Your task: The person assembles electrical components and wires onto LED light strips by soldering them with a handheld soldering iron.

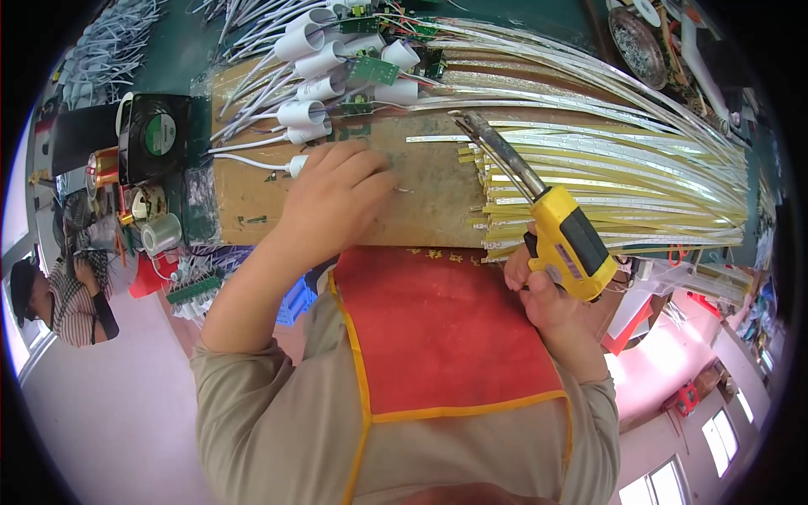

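My left hand (341, 189) is closed over a white plastic housing (296, 166) lying on the brown cardboard (252, 198). A white cord runs left from the housing; my fingers hide the rest of it. By the fingertips, a short thin wire end (405, 190) sticks out. In my right hand (539, 286) is a yellow and black soldering gun (572, 244), its metal barrel slanting up and left over the ends of the LED strips (606, 177). The gun's tip is apart from my left hand, above the cardboard.
Several white housings (320, 88) with cords and green circuit boards (373, 71) lie at the back. A black fan (156, 139) and a solder-like spool (161, 232) stand left. A round metal dish (637, 46) sits back right. Another person (71, 295) is far left.
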A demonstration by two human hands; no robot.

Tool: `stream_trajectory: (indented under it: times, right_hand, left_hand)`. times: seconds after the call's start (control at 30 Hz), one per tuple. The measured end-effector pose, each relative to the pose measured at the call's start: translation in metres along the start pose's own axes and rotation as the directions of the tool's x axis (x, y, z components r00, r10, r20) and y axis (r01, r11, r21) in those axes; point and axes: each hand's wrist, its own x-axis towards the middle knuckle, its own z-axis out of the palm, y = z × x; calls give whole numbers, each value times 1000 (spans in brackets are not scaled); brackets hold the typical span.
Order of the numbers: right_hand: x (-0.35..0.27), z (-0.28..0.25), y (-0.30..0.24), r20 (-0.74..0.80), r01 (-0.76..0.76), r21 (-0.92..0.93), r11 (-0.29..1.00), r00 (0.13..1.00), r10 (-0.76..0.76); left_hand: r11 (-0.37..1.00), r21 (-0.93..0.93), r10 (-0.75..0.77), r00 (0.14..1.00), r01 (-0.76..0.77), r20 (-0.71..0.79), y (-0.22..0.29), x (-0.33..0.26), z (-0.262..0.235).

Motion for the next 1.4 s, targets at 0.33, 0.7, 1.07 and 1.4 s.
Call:
stream_trajectory:
  times: [0.33,0.7,1.07,1.4]
  right_hand:
    - [-8,-12,15,24,-61,-182,981,997,67]
    - [-3,-9,16,46,-62,-185,981,996,72]
    - [-1,-9,16,73,-73,-291,954,993,98]
    - [1,-7,14,75,-113,-281,953,988,139]
  left_hand:
    - [994,36,-96,985,102,-141,-5,11,15]
    - [980,-77,-195,961,183,-196,-5,17,17]
    - [971,-62,-236,969,231,-80,-7,27,9]
    - [979,78,-165,960,186,-226,-9,29,8]
